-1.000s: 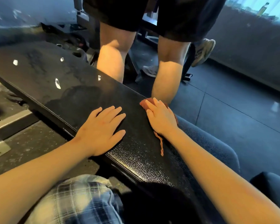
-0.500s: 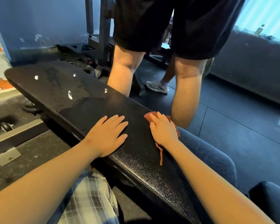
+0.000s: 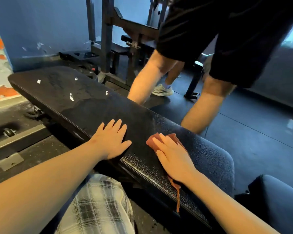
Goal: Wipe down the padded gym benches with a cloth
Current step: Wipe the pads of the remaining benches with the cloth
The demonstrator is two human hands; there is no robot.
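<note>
So the whole thing here comes down to which way the bench [image 3: 85, 105] runs: its black pad lies on a diagonal, from near right by the person's lap up to far left toward the blue wall. The reddish-brown cloth [image 3: 150, 141] sits on the near-right part of the pad, closer to the far edge, pinned flat under the right hand [image 3: 174, 159]. That hand's fingers are straight and lying close together on top of it, not pinching it, and a frayed strip trails back past the wrist. Those fingers already point up the pad's long axis, and most of the pad lies far left of them, white marks [image 3: 71, 97] included. The left hand [image 3: 111, 141] is flat on the pad's near edge with its fingers slightly fanned, just left of the cloth and not touching it. I'd guess it's only bracing. Someone's bare legs [image 3: 201, 112] stand right beyond the far edge.
</note>
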